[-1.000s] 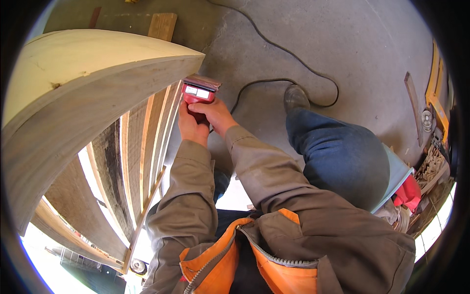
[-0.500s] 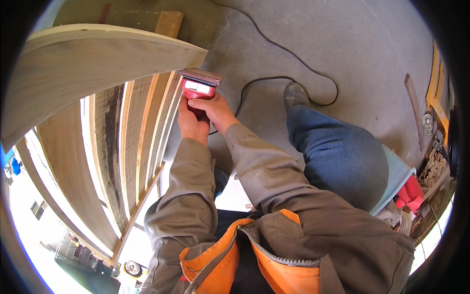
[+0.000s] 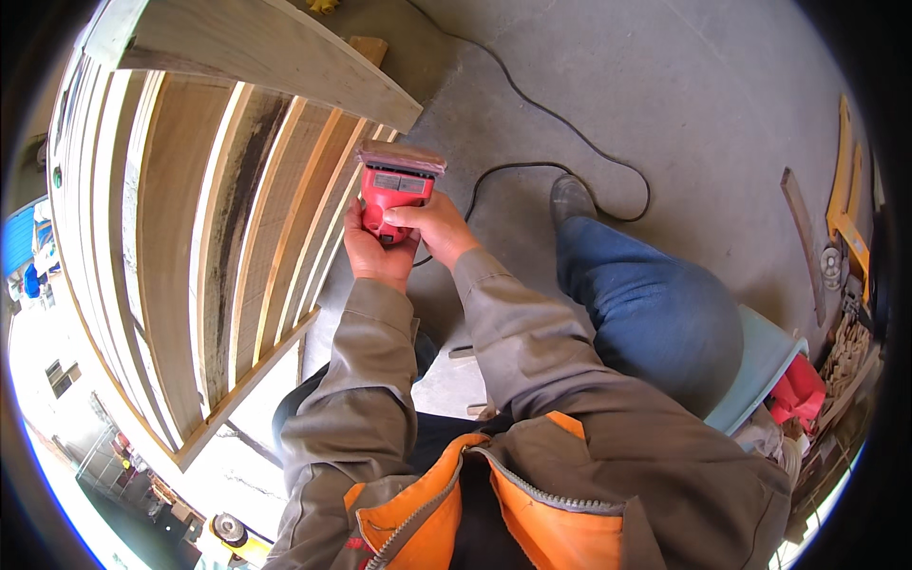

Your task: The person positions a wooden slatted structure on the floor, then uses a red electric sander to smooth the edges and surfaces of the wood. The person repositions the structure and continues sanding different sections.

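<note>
Both hands are wrapped around a red electric sander (image 3: 395, 190), whose flat brownish sanding pad (image 3: 403, 157) points away from me. My left hand (image 3: 376, 260) grips the body from the left and below, its fingers partly hidden behind the tool. From the right, my right hand (image 3: 437, 225) closes on the same body, thumb across its near end. Just left of the sander stands a slatted wooden frame (image 3: 220, 237) with upright pale and dark-streaked boards. A wide plank (image 3: 275, 57) runs along its top, and its right end is just beyond the pad, apparently apart from it.
A black cord (image 3: 532, 95) loops over the concrete floor (image 3: 722, 114). My bent right leg (image 3: 655, 294) and a light-blue bin (image 3: 760, 366) with red cloth (image 3: 796, 391) are at right. Past them lie a thin wood strip (image 3: 804, 247), a yellow tool (image 3: 845, 209) and wood scraps (image 3: 847, 351).
The sander has come slightly nearer and to the right, and its labelled face shows without glare. The view has shifted, so the plank sits higher and more of the slats show.
</note>
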{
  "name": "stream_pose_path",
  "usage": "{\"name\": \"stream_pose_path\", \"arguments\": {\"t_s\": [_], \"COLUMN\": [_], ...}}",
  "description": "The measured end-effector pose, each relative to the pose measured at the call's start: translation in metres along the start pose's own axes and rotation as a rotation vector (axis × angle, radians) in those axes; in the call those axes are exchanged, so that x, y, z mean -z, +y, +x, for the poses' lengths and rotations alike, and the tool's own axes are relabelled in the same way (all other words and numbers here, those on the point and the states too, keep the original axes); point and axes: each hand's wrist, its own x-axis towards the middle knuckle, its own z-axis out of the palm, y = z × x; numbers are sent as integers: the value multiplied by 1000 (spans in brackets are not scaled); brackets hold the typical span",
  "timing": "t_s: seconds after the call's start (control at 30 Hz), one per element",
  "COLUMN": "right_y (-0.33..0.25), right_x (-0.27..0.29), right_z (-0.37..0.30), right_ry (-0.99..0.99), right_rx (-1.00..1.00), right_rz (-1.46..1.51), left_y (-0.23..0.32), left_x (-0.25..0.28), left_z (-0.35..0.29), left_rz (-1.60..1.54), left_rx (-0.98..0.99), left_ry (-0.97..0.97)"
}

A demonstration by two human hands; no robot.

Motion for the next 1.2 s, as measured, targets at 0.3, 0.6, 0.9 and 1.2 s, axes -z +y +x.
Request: {"name": "stream_pose_path", "arguments": {"t_s": [0.3,0.6,0.9,1.2], "right_y": [-14,5,13,1], "right_x": [-1,-37,-52,-19], "right_z": [-29,-60,-67,-58], "right_ry": [-253,28,166,26], "right_rx": [18,-106,-48,144], "right_rz": [143,174,294,62], "left_y": [-1,-15,-29,-26], "left_x": [6,16,28,34], "left_z": [-47,-58,-78,-63], "left_rz": [-13,122,674,501], "left_rx": [7,-541,-1018,-577], "left_ry": [-230,-90,-19,-139]}}
